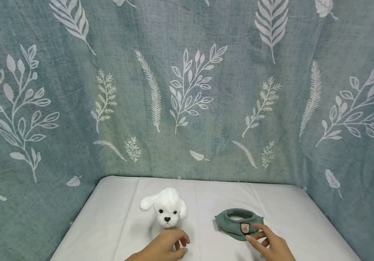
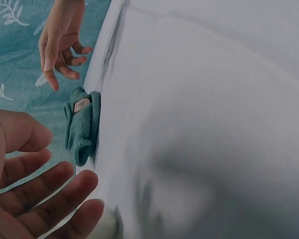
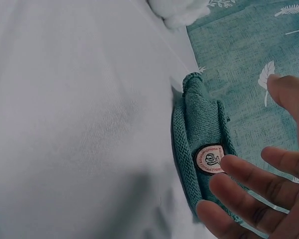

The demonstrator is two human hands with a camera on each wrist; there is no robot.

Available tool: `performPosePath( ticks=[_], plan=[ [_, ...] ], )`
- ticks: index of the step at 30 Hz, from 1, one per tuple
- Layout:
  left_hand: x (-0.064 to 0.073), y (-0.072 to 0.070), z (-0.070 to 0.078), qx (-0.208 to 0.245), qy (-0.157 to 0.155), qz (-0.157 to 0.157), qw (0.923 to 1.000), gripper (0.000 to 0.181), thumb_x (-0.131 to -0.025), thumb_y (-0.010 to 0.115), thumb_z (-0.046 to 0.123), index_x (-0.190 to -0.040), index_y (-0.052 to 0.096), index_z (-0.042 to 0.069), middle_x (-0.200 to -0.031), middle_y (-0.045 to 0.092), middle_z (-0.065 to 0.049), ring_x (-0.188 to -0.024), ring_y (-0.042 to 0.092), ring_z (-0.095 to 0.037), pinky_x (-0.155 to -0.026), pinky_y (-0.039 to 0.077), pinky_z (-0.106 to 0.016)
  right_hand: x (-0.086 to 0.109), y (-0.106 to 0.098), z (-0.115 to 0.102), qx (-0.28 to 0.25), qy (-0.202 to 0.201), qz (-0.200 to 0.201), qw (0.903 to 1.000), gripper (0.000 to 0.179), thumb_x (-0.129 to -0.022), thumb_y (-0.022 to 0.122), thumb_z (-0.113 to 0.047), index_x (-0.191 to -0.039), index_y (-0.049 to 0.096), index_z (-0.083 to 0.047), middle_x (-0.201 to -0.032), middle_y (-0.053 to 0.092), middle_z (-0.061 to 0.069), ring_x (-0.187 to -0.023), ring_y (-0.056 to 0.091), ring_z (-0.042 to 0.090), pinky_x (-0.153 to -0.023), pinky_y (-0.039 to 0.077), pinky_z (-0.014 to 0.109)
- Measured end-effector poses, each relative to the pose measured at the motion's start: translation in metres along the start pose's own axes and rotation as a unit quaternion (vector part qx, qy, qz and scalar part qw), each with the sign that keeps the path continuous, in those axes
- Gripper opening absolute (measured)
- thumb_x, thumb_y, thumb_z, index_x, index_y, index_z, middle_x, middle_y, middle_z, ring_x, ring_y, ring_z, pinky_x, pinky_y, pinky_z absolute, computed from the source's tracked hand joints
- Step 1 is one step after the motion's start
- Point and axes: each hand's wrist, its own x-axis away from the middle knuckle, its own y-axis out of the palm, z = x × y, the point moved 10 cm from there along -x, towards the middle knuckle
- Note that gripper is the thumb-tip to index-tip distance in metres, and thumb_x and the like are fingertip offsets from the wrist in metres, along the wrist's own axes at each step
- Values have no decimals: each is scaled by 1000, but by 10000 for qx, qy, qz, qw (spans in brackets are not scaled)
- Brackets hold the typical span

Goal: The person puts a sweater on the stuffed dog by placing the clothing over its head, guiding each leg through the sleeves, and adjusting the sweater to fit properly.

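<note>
A white plush dog (image 1: 168, 208) with floppy ears and a black nose sits on the white surface, left of the middle in the head view. In front of it my left hand (image 1: 170, 243) hovers with loosely bent fingers, hiding the dog's lower body. To the right lies a small green knitted garment (image 3: 202, 119) with a round opening and a pinkish badge (image 3: 210, 159). My right hand (image 1: 267, 242) is at the garment's near right side, fingers spread and relaxed, its fingertips overlapping the badge's edge in the right wrist view. Neither hand holds anything.
A padded white surface (image 1: 203, 217) lies under both things. Green-blue cloth (image 1: 187, 152) printed with white leaves hangs behind it and along both sides. A bare strip of the surface separates the dog from the garment.
</note>
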Motion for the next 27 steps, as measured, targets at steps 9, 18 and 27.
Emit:
performPosePath(
  ticks=[9,18,27],
  plan=[
    [-21,24,7,5,-36,-260,9997,17,-98,69,19,-113,68,11,-100,67,12,-81,59,7,-67,50,-15,1,3,0,-2,123,17,9999,64,-95,70,-49,-139,57,-4,-95,70,-4,-72,62,16,-63,51,35],
    [-41,41,12,288,-46,-350,9990,20,-101,66,22,-117,66,11,-103,66,11,-82,60,7,-67,50,-16,1,2,1,-155,139,20,9998,65,-96,68,-52,-139,57,-5,-95,71,-4,-73,63,16,-65,51,35],
    [-58,51,16,296,-23,-310,9991,21,-100,68,21,-118,66,10,-100,65,12,-79,59,8,-67,49,-14,-3,5,3,-421,168,43,9990,63,-95,69,-50,-138,58,-5,-92,72,-2,-70,64,19,-59,50,35]
  ],
)
